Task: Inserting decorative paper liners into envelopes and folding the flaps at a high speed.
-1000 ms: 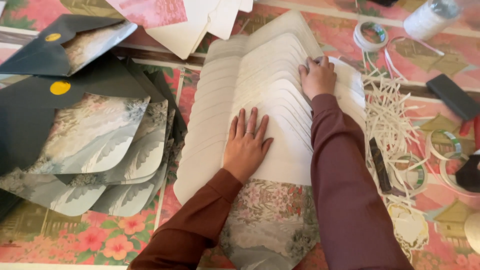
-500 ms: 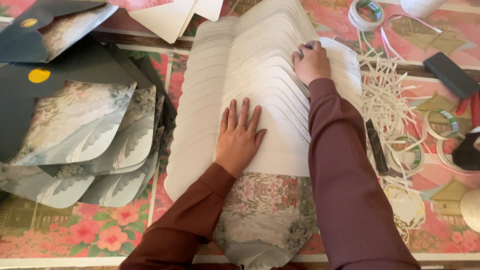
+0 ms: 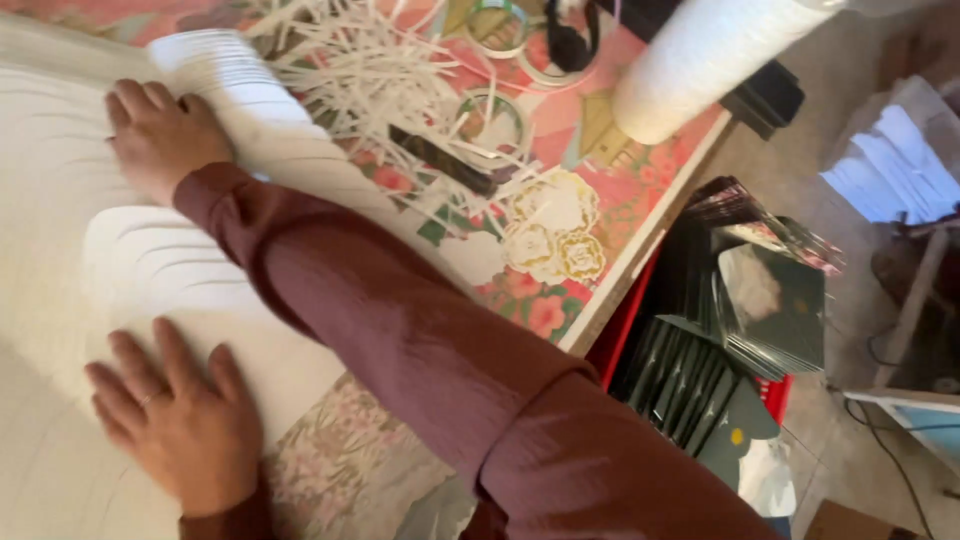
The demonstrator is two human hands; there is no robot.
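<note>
Left hand [image 3: 175, 425] flat at the near left, fingers spread wide and gripping nothing, palm down on the fanned spread of white curved-edge paper sheets [image 3: 150, 270]. Right hand [image 3: 160, 135] further off on the same fan, fingers bent over the sheet edges; impossible to tell whether pinching a sheet or only resting there. Fan of sheets across the left of the table [image 3: 640, 240], on its pink floral cover, with a muted flower-patterned sheet [image 3: 340, 460] showing under the near edge.

Compared with half a second ago: view swung sharply to the right and blurred, both hands in the same places on the fan as before. Likely only a turn of the head, then, with the spreading of the sheets no further along.

Now visible to the right of the fan: a tangle of thin white paper strips [image 3: 370, 70], clear tape rings [image 3: 495, 115], a thick white roll [image 3: 700, 60] at the far edge. Beyond the table's right edge, lower down, a red box of dark, glossy envelopes [image 3: 745, 300].
</note>
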